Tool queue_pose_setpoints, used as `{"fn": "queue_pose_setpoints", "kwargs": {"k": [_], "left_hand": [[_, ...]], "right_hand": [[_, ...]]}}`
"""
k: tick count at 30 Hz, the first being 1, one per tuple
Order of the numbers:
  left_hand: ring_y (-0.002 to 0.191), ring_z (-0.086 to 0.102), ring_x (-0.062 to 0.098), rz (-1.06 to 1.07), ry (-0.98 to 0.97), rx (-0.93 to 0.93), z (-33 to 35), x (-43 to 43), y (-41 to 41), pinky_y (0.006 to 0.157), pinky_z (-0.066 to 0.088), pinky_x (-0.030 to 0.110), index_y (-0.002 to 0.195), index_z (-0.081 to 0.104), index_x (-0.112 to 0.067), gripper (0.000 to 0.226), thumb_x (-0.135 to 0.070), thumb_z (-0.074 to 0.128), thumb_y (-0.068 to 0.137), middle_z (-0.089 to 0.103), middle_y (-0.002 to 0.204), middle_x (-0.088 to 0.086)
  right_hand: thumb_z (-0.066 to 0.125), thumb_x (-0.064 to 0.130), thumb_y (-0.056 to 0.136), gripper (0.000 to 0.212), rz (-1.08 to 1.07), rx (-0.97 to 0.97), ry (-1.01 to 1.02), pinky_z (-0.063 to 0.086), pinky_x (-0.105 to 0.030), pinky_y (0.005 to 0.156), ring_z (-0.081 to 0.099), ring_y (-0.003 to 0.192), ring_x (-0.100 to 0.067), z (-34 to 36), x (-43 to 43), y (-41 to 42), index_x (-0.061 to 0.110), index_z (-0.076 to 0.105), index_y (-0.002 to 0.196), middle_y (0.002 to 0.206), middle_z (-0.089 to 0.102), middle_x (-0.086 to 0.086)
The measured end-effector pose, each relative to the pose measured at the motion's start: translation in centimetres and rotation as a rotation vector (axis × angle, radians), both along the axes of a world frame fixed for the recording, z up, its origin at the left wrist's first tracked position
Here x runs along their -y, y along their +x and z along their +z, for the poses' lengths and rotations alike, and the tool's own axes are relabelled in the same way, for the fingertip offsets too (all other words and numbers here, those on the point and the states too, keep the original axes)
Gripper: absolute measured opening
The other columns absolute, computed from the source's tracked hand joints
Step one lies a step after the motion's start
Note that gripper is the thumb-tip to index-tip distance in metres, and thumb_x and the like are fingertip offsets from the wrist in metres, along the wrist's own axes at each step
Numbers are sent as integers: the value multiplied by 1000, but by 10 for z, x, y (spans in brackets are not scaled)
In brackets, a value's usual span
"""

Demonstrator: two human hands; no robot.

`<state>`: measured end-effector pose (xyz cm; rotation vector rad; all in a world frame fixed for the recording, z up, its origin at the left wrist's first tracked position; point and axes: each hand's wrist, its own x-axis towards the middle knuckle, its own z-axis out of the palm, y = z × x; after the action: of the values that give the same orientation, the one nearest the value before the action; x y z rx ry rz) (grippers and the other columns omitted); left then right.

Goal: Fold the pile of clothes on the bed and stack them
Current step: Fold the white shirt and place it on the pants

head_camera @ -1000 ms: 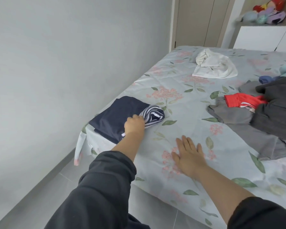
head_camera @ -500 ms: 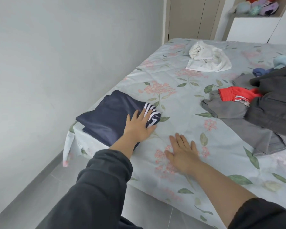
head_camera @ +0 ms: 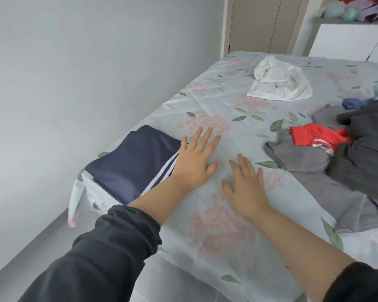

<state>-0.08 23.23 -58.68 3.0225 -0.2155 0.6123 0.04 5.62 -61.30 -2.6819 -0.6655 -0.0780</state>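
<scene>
Left hand point(head_camera: 194, 162) is lying flat, fingers straight, its wrist side overlapping the folded navy garment point(head_camera: 131, 164) at the corner of the bed point(head_camera: 216, 232); right hand point(head_camera: 244, 186) is resting flat just beside it, the unfolded pile point(head_camera: 358, 166) lying to the right

Bare bed sheet point(head_camera: 227, 118) lies open ahead of the left hand point(head_camera: 194, 162) and right hand point(head_camera: 244, 188), as far as the white garment point(head_camera: 279, 83) near the far end. Leftward, the folded navy garment point(head_camera: 135, 162) fills the bed's corner just beside the left hand, the wall point(head_camera: 74, 83) beyond it. Rightward, a heap of grey garment point(head_camera: 303, 162), red garment point(head_camera: 310, 136) and dark grey garment point(head_camera: 369, 153) bars the way.
</scene>
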Motion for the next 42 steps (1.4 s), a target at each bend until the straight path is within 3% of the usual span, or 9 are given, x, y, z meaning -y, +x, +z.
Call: {"fn": "queue_pose_setpoints", "kwargs": {"k": [5,11,16,23,26,32,42], "left_hand": [[148,6,28,6,65,-37,58,8,32,114,7,56,152,18,-23,67,-35,45,93,8,161,4],[146,14,32,177,28,-48,173,-11,16,113,16,59,152,21,-21,64,-31,44,94,11,160,11],[148,1,28,387,-61,-170,276,-78,-22,115,14,54,153,4,-23,63,-37,32,99,-4,161,8],[147,3,27,434,-188,-182,434,-166,-43,114,14,54,153,12,-20,62,-33,38,97,-1,161,9],[148,0,28,417,-210,-173,469,-187,-34,114,11,55,152,13,-20,63,-33,40,97,-1,161,8],[146,-18,29,409,-21,-256,478,-228,-26,116,1,54,150,-16,-31,65,-51,20,99,-19,159,5],[144,-21,30,279,124,-233,479,-370,-10,115,-4,53,146,-25,-32,65,-49,18,100,-24,157,6]], "right_hand": [[35,43,96,62,14,138,-58,-3,-49,116,0,148,-19,77,10,52,13,23,149,160,4,-6],[43,39,93,62,99,210,-208,3,-56,114,11,147,-27,198,-6,55,6,33,146,158,15,-14],[42,42,94,63,170,167,-277,8,-57,114,13,147,-26,317,-55,49,8,32,146,158,15,-13],[45,38,93,61,180,152,-253,13,-57,113,20,145,-27,466,-147,38,6,34,143,156,21,-13],[44,38,94,62,131,125,-207,8,-55,114,13,146,-25,495,-179,39,8,29,146,158,15,-12],[44,38,93,62,190,209,-144,9,-56,114,15,146,-26,512,-221,54,6,32,145,157,18,-14],[49,31,93,56,134,222,-103,13,-58,112,19,145,-29,512,-359,88,4,38,141,155,23,-15]]}}
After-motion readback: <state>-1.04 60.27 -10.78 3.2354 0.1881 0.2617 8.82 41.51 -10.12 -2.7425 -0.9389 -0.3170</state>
